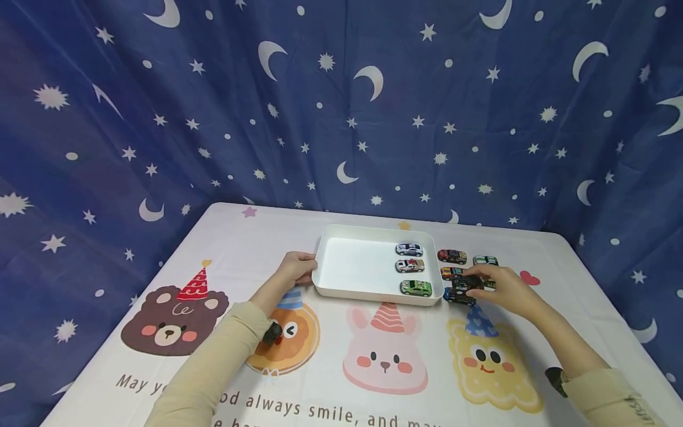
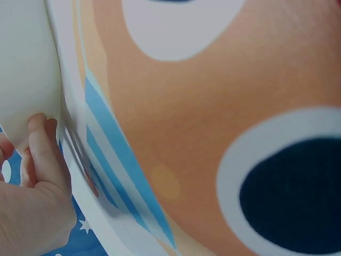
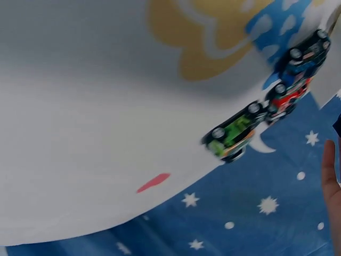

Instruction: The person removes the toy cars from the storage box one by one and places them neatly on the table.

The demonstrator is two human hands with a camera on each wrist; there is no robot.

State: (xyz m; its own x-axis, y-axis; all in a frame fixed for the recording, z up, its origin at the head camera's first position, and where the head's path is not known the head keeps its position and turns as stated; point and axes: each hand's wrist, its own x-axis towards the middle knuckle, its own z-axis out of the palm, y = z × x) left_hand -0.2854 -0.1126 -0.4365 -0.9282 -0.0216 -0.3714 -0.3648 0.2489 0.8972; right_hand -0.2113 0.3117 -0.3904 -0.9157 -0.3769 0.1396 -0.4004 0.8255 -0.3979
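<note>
My left hand [image 1: 296,268] grips the left end of a shallow white tray [image 1: 352,267], its fingers at the wall in the left wrist view. Inside, along the right end, stand a white-and-blue toy car [image 1: 409,249], a white-and-red one [image 1: 409,266] and a green one [image 1: 415,288]. Just right of the tray, my right hand [image 1: 504,287] pinches a dark toy car [image 1: 472,281] over several others. Only a sliver of this hand [image 3: 331,181] shows at the edge of the right wrist view, with a dark bit of the car by the fingertips.
Beside the tray's right wall sit a dark red car [image 1: 452,256], an orange one [image 1: 450,273] and a blue-black one [image 1: 459,296]. A white-and-green car [image 1: 485,260] stands farther right; a black-and-green one [image 3: 234,133] is partly under my hand. Behind the printed tablecloth [image 1: 331,362] hangs a starry blue curtain [image 1: 320,148].
</note>
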